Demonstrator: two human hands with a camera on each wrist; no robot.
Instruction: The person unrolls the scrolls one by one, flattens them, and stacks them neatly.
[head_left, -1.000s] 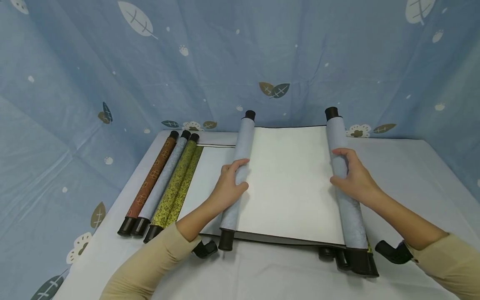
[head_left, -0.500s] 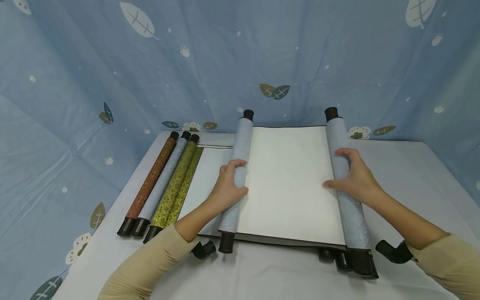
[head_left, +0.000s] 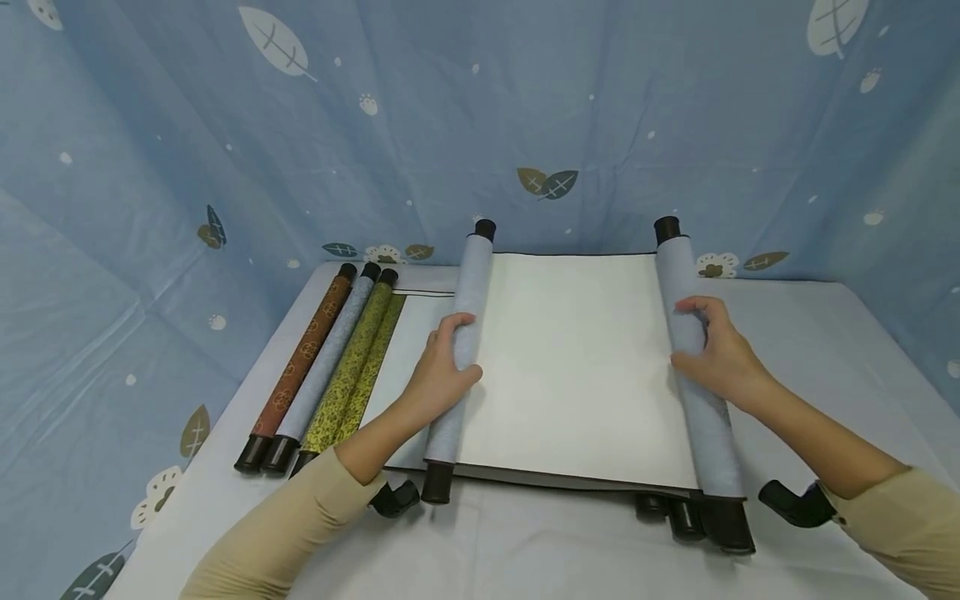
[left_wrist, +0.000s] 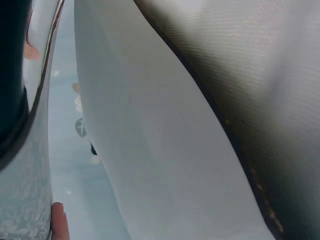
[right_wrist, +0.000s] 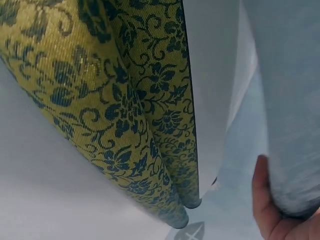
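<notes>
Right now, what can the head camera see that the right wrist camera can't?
Only the head view shows both hands, left hand and right hand, the white paper and three rolled scrolls lying at the left. Only the right wrist view shows a yellow floral scroll up close. Both show the pale blue roll that the right hand grips.

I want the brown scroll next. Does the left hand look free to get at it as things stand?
Probably not yet: the left hand grips the left roller of the open scroll. The brown scroll lies uncovered at the far left.
</notes>
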